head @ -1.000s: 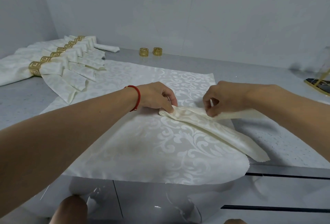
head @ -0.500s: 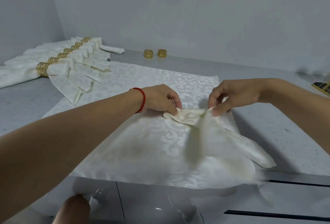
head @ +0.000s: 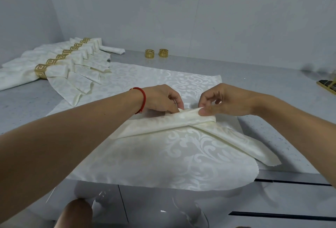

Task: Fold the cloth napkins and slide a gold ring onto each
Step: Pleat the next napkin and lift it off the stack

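At far left, a row of finished napkins (head: 54, 67) lies fanned on the grey counter (head: 254, 80), each through a gold ring. Two spare rings (head: 157, 53) stand near the back wall. In the centre, a cream napkin (head: 163, 124) is being folded on top of a flat patterned cloth (head: 181, 158). The left hand (head: 161, 99), a red cord at its wrist, presses curled fingers onto the fold's upper tip. Just right of it, the right hand (head: 220, 101) pinches the folded flap between thumb and fingers. To do this fold well, the left hand should probably anchor the tip while the right lays the flap's edge evenly and creases it flat.
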Demonstrator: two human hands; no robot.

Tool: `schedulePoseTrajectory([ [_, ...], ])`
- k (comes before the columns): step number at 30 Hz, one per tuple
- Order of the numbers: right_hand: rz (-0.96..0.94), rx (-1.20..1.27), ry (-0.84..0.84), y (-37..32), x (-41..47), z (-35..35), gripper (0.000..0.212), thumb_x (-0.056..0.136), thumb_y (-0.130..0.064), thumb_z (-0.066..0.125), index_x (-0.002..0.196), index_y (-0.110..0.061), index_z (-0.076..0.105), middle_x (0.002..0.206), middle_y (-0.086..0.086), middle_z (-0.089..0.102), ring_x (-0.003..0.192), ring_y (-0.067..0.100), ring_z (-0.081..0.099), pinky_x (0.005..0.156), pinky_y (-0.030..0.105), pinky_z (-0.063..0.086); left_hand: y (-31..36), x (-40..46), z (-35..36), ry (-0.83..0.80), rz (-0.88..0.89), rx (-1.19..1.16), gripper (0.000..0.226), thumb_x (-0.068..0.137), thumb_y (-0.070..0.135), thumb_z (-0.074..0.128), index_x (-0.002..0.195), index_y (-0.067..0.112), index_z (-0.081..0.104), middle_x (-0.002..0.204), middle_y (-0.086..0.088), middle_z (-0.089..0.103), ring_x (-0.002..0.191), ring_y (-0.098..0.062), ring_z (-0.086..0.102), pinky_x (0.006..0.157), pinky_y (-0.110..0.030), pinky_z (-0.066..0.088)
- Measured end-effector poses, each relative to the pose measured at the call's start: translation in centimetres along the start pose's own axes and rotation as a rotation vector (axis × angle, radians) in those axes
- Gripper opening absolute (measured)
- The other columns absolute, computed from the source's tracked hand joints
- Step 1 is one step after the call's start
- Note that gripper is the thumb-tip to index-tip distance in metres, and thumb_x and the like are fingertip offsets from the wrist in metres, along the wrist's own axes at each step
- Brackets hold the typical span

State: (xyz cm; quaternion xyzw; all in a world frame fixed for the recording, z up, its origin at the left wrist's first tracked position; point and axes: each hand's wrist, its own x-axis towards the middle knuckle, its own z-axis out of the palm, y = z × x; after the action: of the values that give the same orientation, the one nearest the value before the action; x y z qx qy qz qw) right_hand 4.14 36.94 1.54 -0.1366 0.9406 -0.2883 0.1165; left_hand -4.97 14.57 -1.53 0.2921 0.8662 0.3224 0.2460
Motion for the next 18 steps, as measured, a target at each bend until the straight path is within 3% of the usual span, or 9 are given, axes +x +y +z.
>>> schedulePoseTrajectory([
  [3,0.012,-0.094,0.002,0.1,0.4,0.1,0.011,0.091,-0.036,0.076,0.084,-0.027,0.074,0.08,-0.001,0.071,0.083,0.011,0.065,0.095,0.029,0.048,0.0,0.0,0.1,0.004,-0.002,0.0,0.012,0.083,0.021,0.076,0.09,0.03,0.076,0.07,0.014,0.061,0.072,-0.007,0.059,0.072,-0.022,0.046],
  [7,0.113,-0.232,0.027,-0.4,1.4,0.9,0.016,0.09,-0.04,0.075,0.082,-0.026,0.07,0.082,-0.009,0.071,0.077,0.008,0.063,0.076,0.026,0.048,-0.1,0.1,0.1,-0.002,-0.001,-0.025,0.013,0.081,0.02,0.077,0.091,0.027,0.076,0.073,0.011,0.063,0.073,-0.01,0.059,0.074,-0.024,0.047],
  [10,0.207,-0.204,0.07,-0.4,1.7,1.6,0.016,0.086,-0.041,0.077,0.086,-0.026,0.069,0.079,-0.011,0.069,0.073,0.007,0.062,0.07,0.023,0.045,0.1,-0.2,0.1,0.0,-0.011,-0.029,0.011,0.082,0.021,0.077,0.091,0.027,0.076,0.068,0.015,0.063,0.073,-0.008,0.059,0.073,-0.023,0.046],
  [13,0.216,-0.218,0.134,-0.5,1.5,2.1,0.015,0.085,-0.039,0.077,0.086,-0.028,0.067,0.079,-0.01,0.069,0.073,0.005,0.062,0.067,0.022,0.044,1.2,-0.5,0.1,0.015,-0.037,0.043,0.013,0.084,0.041,0.074,0.089,0.029,0.075,0.081,0.017,0.067,0.085,-0.007,0.062,0.074,-0.022,0.046],
  [15,0.198,-0.244,0.177,-0.6,1.3,2.4,0.017,0.084,-0.04,0.077,0.091,-0.03,0.064,0.088,-0.011,0.067,0.079,0.005,0.062,0.07,0.025,0.048,1.7,-0.5,0.5,0.039,0.0,0.221,0.027,0.082,0.055,0.071,0.088,0.029,0.069,0.089,0.014,0.064,0.087,-0.01,0.06,0.074,-0.023,0.047],
  [18,0.044,-0.414,0.272,-0.4,0.4,3.2,0.022,0.091,-0.04,0.071,0.108,-0.033,0.061,0.107,-0.012,0.059,0.097,0.011,0.059,0.083,0.033,0.049,2.1,-0.3,1.4,0.101,0.148,0.384,0.022,0.084,0.042,0.075,0.092,0.024,0.065,0.088,0.016,0.055,0.086,-0.011,0.056,0.066,-0.017,0.04],
])
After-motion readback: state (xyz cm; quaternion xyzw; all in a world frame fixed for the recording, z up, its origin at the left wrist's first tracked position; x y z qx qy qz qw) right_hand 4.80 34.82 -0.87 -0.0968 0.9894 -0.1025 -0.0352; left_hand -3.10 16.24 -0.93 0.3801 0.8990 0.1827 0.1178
